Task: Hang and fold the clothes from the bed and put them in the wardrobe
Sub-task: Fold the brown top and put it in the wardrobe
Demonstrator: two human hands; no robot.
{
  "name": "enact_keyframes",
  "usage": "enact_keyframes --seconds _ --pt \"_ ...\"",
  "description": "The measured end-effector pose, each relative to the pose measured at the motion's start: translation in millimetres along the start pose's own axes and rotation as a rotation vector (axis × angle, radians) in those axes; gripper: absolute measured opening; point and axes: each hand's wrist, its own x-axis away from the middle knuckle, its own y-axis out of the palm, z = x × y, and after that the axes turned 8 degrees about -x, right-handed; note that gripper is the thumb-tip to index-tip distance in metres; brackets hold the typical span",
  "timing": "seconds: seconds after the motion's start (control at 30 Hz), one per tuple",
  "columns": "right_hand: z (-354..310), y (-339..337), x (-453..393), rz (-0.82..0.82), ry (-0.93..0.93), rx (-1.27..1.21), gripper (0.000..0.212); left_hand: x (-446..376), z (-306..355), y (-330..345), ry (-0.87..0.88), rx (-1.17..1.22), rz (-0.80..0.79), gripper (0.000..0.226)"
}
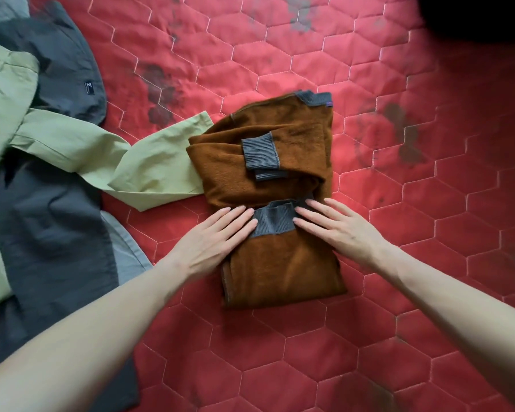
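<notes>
A brown fleece sweater [268, 263] with grey ribbed cuffs and hem lies partly folded in the middle of the red quilted bed [369, 337]. Its sleeves are folded across the body, and its lower part is folded up so the grey hem band [275, 221] lies on top. My left hand [217, 239] rests flat on the left end of that band, fingers spread. My right hand [336, 227] lies flat on the right end. Neither hand grips the cloth.
A light green shirt [57, 138] sprawls at the left, one sleeve reaching up against the sweater. A dark grey garment [54, 227] lies under and beside it, with a pale grey piece [125, 248] peeking out. A dark shape [482, 16] fills the top right corner.
</notes>
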Motion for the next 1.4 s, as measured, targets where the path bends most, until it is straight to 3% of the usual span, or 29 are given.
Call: enact_keyframes --seconds 0.2,0.4,0.53,0.63,0.7,0.77,0.83,0.97,1.07,1.2,1.4 --pt "7.0 -8.0 -2.4 -0.083 0.008 -0.141 0.076 0.1 -10.9 -9.8 -0.003 0.147 -0.072 0.063" --pt "-11.3 -21.4 14.7 -0.033 0.010 -0.372 0.042 17.5 -6.0 -28.2 -0.097 0.499 -0.008 0.052" --pt "-39.5 -46.7 31.1 0.107 0.057 -0.582 0.038 44.7 10.9 -48.4 -0.393 0.877 0.042 0.037" --pt "-60.2 -52.1 37.7 0.237 0.311 -0.704 0.027 52.9 27.3 -51.9 -0.605 0.990 0.108 0.037" --pt "-73.6 -48.4 34.1 0.382 0.495 -0.785 0.013 42.2 33.1 -60.2 -0.745 1.060 0.200 0.021" --pt "-80.3 -44.8 25.6 0.495 0.616 -0.904 0.035 24.8 31.8 -72.4 -0.882 1.144 0.235 0.040" --pt "-80.5 -44.0 10.6 0.559 0.733 -1.021 0.042 10.9 27.3 -79.5 -0.956 1.182 0.241 0.045" --pt "-71.9 -41.3 -13.8 0.567 0.906 -1.034 0.037 -15.0 12.3 -84.1 -0.978 1.181 0.183 0.049" --pt "-57.9 -32.3 -24.8 0.583 1.014 -1.003 0.028 -32.1 -0.7 -74.9 -1.006 1.166 0.201 0.022" --pt "-38.9 -29.7 -40.9 0.568 1.204 -0.933 0.034 -48.6 -11.7 -60.9 -1.096 1.165 0.184 0.022" --pt "-33.3 -31.1 -57.6 0.506 1.437 -0.811 0.035 -60.8 -3.8 -61.0 -1.395 1.128 0.085 0.024"
